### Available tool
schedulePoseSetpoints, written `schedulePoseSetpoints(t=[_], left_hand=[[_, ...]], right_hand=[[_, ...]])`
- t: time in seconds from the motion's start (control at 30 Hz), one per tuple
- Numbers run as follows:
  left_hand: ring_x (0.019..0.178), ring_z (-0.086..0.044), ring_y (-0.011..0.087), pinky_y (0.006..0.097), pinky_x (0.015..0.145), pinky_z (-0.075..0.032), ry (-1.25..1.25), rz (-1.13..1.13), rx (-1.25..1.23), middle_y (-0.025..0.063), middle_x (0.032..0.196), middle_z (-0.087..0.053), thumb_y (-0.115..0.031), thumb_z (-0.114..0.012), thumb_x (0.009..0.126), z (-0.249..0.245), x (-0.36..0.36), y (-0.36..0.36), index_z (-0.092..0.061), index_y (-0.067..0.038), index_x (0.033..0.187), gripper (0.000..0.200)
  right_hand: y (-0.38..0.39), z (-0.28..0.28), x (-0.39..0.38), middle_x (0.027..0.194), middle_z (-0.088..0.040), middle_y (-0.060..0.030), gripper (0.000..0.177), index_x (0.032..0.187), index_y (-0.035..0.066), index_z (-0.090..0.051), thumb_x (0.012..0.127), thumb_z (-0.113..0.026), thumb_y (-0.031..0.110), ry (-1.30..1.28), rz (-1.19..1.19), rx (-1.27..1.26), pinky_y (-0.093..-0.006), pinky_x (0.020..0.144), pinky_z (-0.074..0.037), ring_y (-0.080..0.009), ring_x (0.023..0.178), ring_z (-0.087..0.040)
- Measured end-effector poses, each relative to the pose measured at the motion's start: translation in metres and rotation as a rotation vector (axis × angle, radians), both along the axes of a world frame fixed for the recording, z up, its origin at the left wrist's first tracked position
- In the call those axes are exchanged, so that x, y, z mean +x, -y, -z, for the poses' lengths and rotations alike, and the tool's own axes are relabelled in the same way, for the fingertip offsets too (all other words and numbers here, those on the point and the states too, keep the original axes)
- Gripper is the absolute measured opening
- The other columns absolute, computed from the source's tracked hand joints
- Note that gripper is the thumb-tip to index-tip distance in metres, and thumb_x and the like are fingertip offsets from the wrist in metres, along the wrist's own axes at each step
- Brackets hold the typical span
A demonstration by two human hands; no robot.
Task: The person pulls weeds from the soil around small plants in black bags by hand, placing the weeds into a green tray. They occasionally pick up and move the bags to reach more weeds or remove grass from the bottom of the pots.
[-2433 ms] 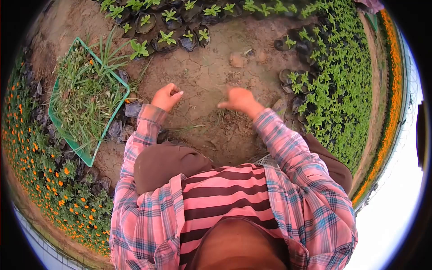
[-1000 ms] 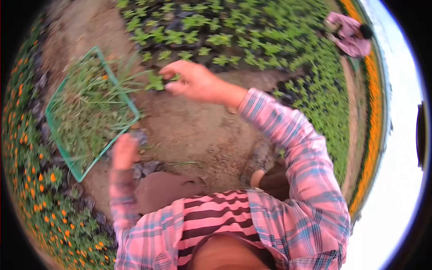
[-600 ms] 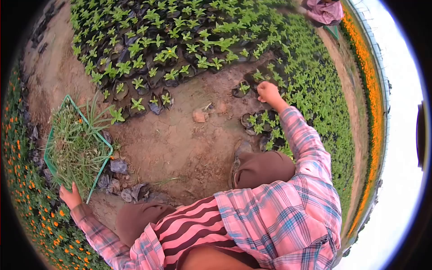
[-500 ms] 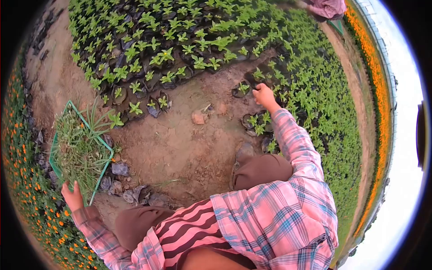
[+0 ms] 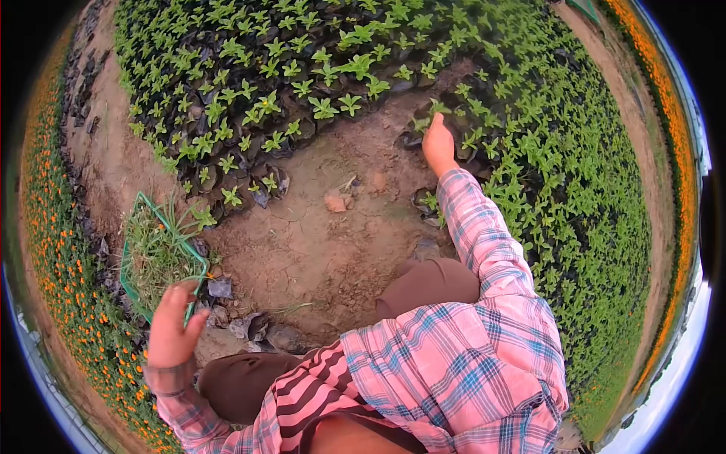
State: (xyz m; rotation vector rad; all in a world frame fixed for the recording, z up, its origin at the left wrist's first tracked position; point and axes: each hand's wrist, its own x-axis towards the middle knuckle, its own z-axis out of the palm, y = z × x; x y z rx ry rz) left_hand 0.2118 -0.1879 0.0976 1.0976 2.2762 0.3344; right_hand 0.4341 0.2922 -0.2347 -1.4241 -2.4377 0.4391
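My right hand (image 5: 439, 145) reaches out to the edge of the seedling bed, among young green plants in black bags. Its fingers look curled and closed, and whatever they hold is hidden beneath the hand. A bagged seedling (image 5: 414, 130) sits directly beside it. My left hand (image 5: 174, 327) is raised, thumb apart from the fingers, with nothing in it. From this view it overlaps the near edge of a green-framed container (image 5: 203, 265) filled with pulled grass (image 5: 157, 253); touching cannot be told.
Bare soil (image 5: 302, 242) lies between my knees and the bed, with a broken clod (image 5: 338, 201) on it. Crumpled black plastic bags (image 5: 248, 327) lie near my left knee. Orange flowers (image 5: 83, 318) grow along the left, and a dirt path (image 5: 643, 129) runs on the right.
My left hand has come off the container's near side and risen inward. My right hand has shifted slightly forward along the bed. The view has turned, and the person at the top right is out of sight.
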Motion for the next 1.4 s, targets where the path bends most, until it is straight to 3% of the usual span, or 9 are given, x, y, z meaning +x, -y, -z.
schedulePoseSetpoints(t=[0.17, 0.53, 0.73, 0.8, 0.9, 1.03, 1.17, 1.3, 1.4], left_hand=[[0.091, -0.059, 0.0328, 0.0384, 0.080, -0.049, 0.165, 0.028, 0.012, 0.0176, 0.104, -0.057, -0.009, -0.069, 0.078, 0.037, 0.008, -0.001, -0.052, -0.001, 0.118, 0.044], [0.081, -0.060, 0.0357, 0.0412, 0.070, -0.048, 0.201, 0.140, -0.111, 0.0188, 0.094, -0.056, -0.025, -0.069, 0.082, 0.089, -0.018, 0.033, -0.052, -0.001, 0.110, 0.040], [0.083, -0.060, 0.0306, 0.0374, 0.071, -0.049, 0.405, -0.047, -0.166, 0.0180, 0.095, -0.057, -0.022, -0.068, 0.083, 0.099, -0.021, 0.029, -0.052, 0.000, 0.112, 0.040], [0.083, -0.061, 0.0267, 0.0354, 0.071, -0.050, 0.360, 0.025, -0.192, 0.0162, 0.096, -0.058, -0.020, -0.068, 0.084, 0.102, -0.021, 0.028, -0.052, 0.000, 0.116, 0.041], [0.083, -0.062, 0.0224, 0.0334, 0.072, -0.051, 0.283, 0.104, -0.230, 0.0145, 0.098, -0.060, -0.018, -0.068, 0.085, 0.104, -0.021, 0.031, -0.052, -0.001, 0.119, 0.042], [0.084, -0.060, 0.0267, 0.0355, 0.072, -0.049, 0.402, 0.040, -0.226, 0.0156, 0.096, -0.058, -0.022, -0.068, 0.084, 0.098, -0.021, 0.029, -0.051, 0.002, 0.117, 0.044], [0.085, -0.060, 0.0268, 0.0353, 0.072, -0.049, 0.413, -0.018, -0.243, 0.0153, 0.093, -0.058, -0.022, -0.068, 0.084, 0.096, -0.020, 0.013, -0.051, 0.001, 0.115, 0.042], [0.084, -0.060, 0.0308, 0.0379, 0.071, -0.048, 0.281, 0.115, -0.218, 0.0164, 0.091, -0.058, -0.024, -0.068, 0.083, 0.106, -0.022, 0.006, -0.052, -0.001, 0.108, 0.038], [0.083, -0.058, 0.0339, 0.0402, 0.070, -0.047, 0.265, 0.127, -0.175, 0.0170, 0.091, -0.058, -0.025, -0.069, 0.082, 0.108, -0.021, 0.001, -0.052, -0.001, 0.102, 0.036]], right_hand=[[-0.010, 0.006, -0.001, 0.076, -0.065, -0.0202, 0.009, 0.088, 0.005, -0.055, 0.084, -0.051, 0.013, 0.079, -0.093, 0.134, -0.0507, 0.065, -0.048, -0.0402, 0.074, -0.063], [0.096, -0.069, -0.101, 0.078, -0.066, -0.0187, 0.033, 0.083, 0.004, -0.063, 0.078, -0.055, 0.035, 0.083, -0.233, -0.165, -0.0476, 0.071, -0.051, -0.0371, 0.076, -0.065], [0.159, -0.029, -0.136, 0.076, -0.065, -0.0207, 0.024, 0.085, 0.003, -0.062, 0.080, -0.052, 0.025, 0.020, -0.283, -0.322, -0.0498, 0.069, -0.051, -0.0406, 0.073, -0.065], [0.167, -0.020, -0.123, 0.079, -0.066, -0.0204, 0.022, 0.091, 0.004, -0.058, 0.085, -0.055, 0.025, -0.175, -0.511, -0.250, -0.0487, 0.070, -0.050, -0.0404, 0.078, -0.064], [0.152, -0.041, -0.097, 0.082, -0.065, -0.0192, 0.022, 0.095, 0.006, -0.058, 0.086, -0.056, 0.026, -0.281, -0.372, -0.356, -0.0482, 0.072, -0.050, -0.0394, 0.080, -0.063], [0.084, -0.038, -0.016, 0.103, -0.055, -0.0233, 0.027, 0.106, 0.004, -0.052, 0.086, -0.056, 0.022, -0.129, -0.010, 0.033, -0.0476, 0.075, -0.051, -0.0413, 0.090, -0.060], [0.045, -0.044, 0.039, 0.112, -0.045, -0.0285, 0.041, 0.117, 0.003, -0.046, 0.081, -0.062, 0.014, -0.012, 0.311, 0.004, -0.0464, 0.079, -0.051, -0.0446, 0.088, -0.059], [0.013, 0.002, 0.057, 0.096, -0.058, -0.0241, 0.038, 0.114, 0.005, -0.048, 0.082, -0.064, 0.017, 0.057, 0.075, 0.073, -0.0479, 0.074, -0.050, -0.0415, 0.087, -0.061], [0.001, 0.005, 0.056, 0.080, -0.062, -0.0219, 0.020, 0.089, 0.004, -0.052, 0.081, -0.064, 0.018, 0.000, -0.015, 0.123, -0.0495, 0.068, -0.048, -0.0412, 0.077, -0.061]])
